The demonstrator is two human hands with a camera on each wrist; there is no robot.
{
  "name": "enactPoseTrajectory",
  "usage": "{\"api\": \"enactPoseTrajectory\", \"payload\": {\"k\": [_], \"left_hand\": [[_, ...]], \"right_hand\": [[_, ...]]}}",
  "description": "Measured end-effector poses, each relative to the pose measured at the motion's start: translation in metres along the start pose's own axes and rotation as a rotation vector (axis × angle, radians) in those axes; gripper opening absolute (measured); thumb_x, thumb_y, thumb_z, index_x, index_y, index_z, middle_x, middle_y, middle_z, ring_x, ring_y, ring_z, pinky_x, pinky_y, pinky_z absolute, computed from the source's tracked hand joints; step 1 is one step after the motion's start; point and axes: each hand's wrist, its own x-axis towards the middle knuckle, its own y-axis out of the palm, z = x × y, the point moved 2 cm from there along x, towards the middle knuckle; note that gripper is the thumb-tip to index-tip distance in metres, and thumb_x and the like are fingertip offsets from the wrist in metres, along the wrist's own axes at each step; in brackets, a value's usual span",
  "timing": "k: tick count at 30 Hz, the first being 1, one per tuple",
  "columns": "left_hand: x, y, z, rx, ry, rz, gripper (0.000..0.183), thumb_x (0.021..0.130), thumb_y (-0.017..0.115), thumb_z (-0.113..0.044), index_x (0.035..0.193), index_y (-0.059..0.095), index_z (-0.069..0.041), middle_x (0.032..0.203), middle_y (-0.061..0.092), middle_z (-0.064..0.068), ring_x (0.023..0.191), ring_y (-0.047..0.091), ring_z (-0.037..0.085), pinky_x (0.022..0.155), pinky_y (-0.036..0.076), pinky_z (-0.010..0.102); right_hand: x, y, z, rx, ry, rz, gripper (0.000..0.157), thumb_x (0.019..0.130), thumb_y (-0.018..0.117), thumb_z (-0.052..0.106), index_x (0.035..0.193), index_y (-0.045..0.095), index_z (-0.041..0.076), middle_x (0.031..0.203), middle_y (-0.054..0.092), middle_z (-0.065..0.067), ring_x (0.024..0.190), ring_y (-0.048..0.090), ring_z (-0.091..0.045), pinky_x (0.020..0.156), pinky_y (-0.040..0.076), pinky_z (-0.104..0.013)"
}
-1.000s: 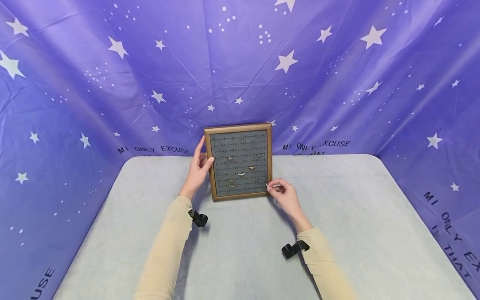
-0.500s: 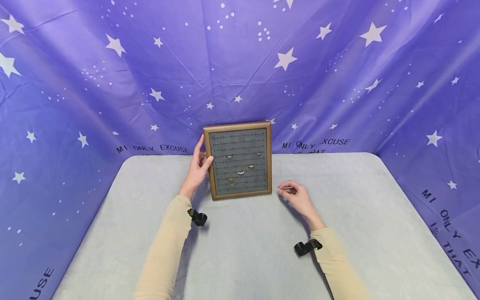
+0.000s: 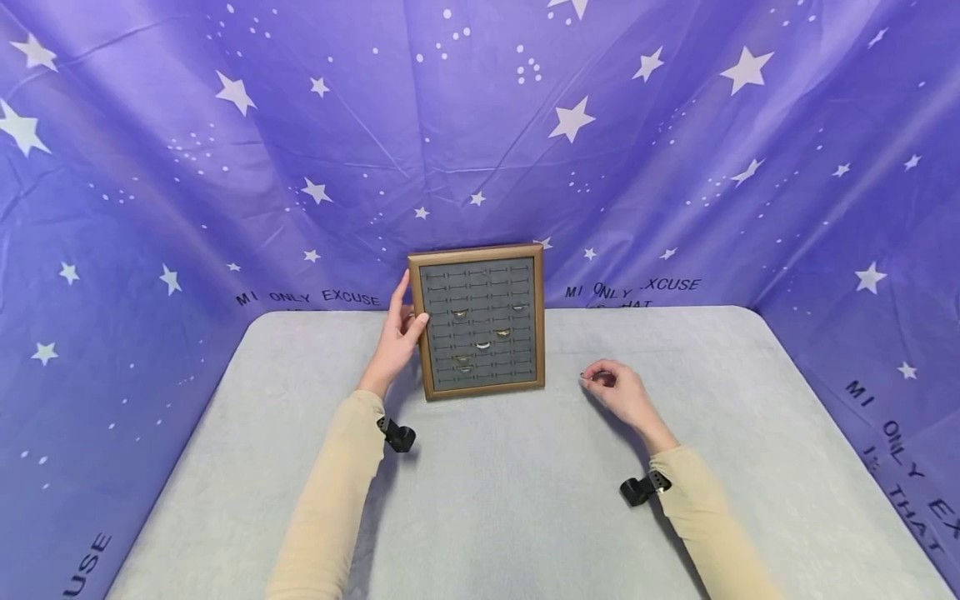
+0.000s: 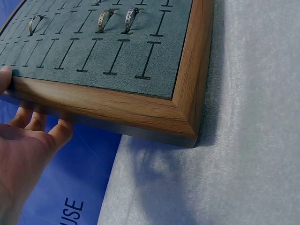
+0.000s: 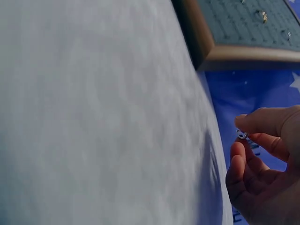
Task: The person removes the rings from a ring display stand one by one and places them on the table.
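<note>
A wood-framed ring display (image 3: 480, 292) with a dark grey slotted pad stands upright towards the back of the table. My left hand (image 3: 392, 350) grips its left edge, thumb on the front and fingers behind, as the left wrist view also shows. Several rings sit in the slots, among them a patterned silver ring (image 4: 131, 19) and a gold-toned ring (image 4: 104, 20). To the right of the display, my right hand (image 3: 618, 396) pinches a small silver ring (image 5: 242, 135) between thumb and fingertips, apart from the frame.
A pale grey cloth covers the table (image 3: 487, 500). Behind and at both sides hangs a purple star-printed curtain (image 3: 480, 125). Each wrist wears a black camera mount, one at the left sleeve (image 3: 396, 434) and one at the right (image 3: 643, 488).
My right hand has moved rightwards from the display's lower right corner, carrying the silver ring. My left hand and the display have stayed in place.
</note>
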Motion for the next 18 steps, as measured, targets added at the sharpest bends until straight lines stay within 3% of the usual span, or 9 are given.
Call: {"api": "enactPoseTrajectory", "payload": {"k": [7, 10, 12, 15, 18], "left_hand": [[0.0, 0.001, -0.001, 0.006, 0.002, 0.002, 0.071, 0.101, 0.049, -0.006, 0.157, 0.009, -0.018, 0.098, 0.049, 0.012, 0.07, 0.038, 0.017, 0.066, 0.035, 0.026], [-0.001, 0.001, 0.0, 0.012, 0.0, 0.005, 0.071, 0.101, 0.049, -0.007, 0.157, 0.008, -0.018, 0.106, 0.051, 0.017, 0.073, 0.04, 0.018, 0.068, 0.035, 0.027], [-0.001, 0.001, 0.0, 0.012, 0.002, 0.005, 0.071, 0.101, 0.049, -0.007, 0.157, 0.008, -0.018, 0.121, 0.049, 0.021, 0.077, 0.042, 0.019, 0.071, 0.035, 0.027], [-0.001, 0.0, 0.0, 0.013, 0.003, 0.008, 0.071, 0.101, 0.049, -0.007, 0.157, 0.007, -0.018, 0.144, 0.034, 0.021, 0.084, 0.043, 0.018, 0.075, 0.036, 0.028], [0.0, 0.0, 0.0, 0.013, 0.003, 0.006, 0.071, 0.101, 0.049, -0.007, 0.157, 0.007, -0.018, 0.149, 0.027, 0.015, 0.085, 0.042, 0.016, 0.076, 0.035, 0.028]], "right_hand": [[0.002, -0.015, -0.015, -0.063, -0.026, 0.014, 0.006, 0.082, 0.069, -0.005, 0.086, 0.067, -0.002, 0.075, 0.058, -0.006, 0.065, 0.049, -0.01, 0.062, 0.039, -0.024], [0.002, -0.019, -0.019, -0.068, -0.014, 0.021, 0.008, 0.081, 0.068, -0.008, 0.086, 0.067, -0.002, 0.074, 0.058, -0.005, 0.065, 0.048, -0.009, 0.063, 0.039, -0.025], [0.002, -0.021, -0.02, -0.071, -0.006, 0.03, 0.009, 0.08, 0.067, -0.009, 0.086, 0.067, -0.003, 0.072, 0.057, -0.005, 0.065, 0.048, -0.009, 0.063, 0.039, -0.025], [0.003, -0.022, -0.021, -0.081, 0.011, 0.052, 0.01, 0.08, 0.065, -0.009, 0.087, 0.067, -0.003, 0.071, 0.056, -0.004, 0.064, 0.047, -0.01, 0.064, 0.038, -0.026], [0.004, -0.023, -0.023, -0.091, 0.029, 0.076, 0.01, 0.08, 0.064, -0.008, 0.088, 0.067, -0.002, 0.071, 0.056, -0.003, 0.065, 0.048, -0.011, 0.065, 0.038, -0.028]]}}
